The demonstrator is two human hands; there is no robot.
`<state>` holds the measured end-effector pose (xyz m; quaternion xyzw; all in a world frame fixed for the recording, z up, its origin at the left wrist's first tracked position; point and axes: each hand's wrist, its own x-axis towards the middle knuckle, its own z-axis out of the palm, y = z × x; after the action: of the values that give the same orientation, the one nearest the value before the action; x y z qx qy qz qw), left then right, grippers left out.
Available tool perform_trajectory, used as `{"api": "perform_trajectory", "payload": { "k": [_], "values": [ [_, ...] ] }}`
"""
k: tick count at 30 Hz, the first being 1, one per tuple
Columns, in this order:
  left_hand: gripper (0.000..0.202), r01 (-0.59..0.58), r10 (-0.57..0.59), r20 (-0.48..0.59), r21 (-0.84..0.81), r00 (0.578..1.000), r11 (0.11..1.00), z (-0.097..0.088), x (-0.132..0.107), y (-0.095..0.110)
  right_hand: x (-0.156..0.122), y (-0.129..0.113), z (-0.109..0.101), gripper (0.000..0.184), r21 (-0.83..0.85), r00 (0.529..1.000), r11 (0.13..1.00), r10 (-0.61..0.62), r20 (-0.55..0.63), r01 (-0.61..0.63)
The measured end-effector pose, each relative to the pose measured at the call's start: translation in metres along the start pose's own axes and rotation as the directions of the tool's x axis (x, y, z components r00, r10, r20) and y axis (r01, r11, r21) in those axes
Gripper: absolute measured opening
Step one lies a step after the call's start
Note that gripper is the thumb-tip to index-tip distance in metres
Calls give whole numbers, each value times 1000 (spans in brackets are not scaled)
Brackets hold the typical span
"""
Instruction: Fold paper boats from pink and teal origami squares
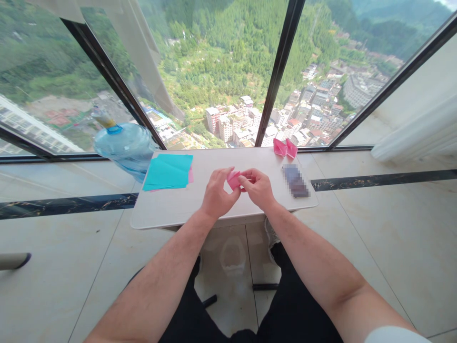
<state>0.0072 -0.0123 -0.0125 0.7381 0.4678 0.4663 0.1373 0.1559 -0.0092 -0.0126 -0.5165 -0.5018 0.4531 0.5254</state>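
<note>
Folded pink paper (pixel 233 180) is pinched by the left hand (pixel 218 193) and the right hand (pixel 257 187). Likely light and easily crushed, it is best held by its folded edges.

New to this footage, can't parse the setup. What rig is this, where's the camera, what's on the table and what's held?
No robot here: these are a person's bare hands, left hand and right hand. The single picture comes from a camera worn on the head, looking forward and down. Between them, the hands hold a folded pink paper. On the white table, blue sheets lie at left; at right are two pink folded shapes and a pixelated object, too obscured to identify.
</note>
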Motion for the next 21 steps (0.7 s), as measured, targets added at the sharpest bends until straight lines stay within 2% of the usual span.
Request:
{"api": "perform_trajectory", "payload": {
  "k": [3, 6, 10, 14, 18, 21],
  "values": [
    [48, 40, -40, 2, -34, 999, 999, 1, 0, -2, 0, 0, 0, 20, 6, 1000, 1000, -8, 20, 8],
    [42, 130, -129, 17, -155, 992, 979, 3, 0, -4, 0, -1, -1, 19, 25, 999, 1000, -6, 46, 4],
    [39, 316, -302, 97, -361, 949, 877, 3, 1, -4, 1, -1, -2, 23, 15, 998, 1000, 5, 58, -6],
    [40, 432, -404, 163, -463, 900, 774, 1, 5, -5, 3, 1, -4, 24, 0, 999, 1000, -1, 46, 1],
    [43, 492, -445, 225, -537, 867, 686, -1, 7, -6, 3, 0, -6, 29, 15, 999, 1000, -21, 45, 20],
    [45, 488, -439, 230, -553, 869, 676, 1, 7, -5, 3, -1, -5, 43, 125, 998, 991, 42, 46, -47]
  ]
}}
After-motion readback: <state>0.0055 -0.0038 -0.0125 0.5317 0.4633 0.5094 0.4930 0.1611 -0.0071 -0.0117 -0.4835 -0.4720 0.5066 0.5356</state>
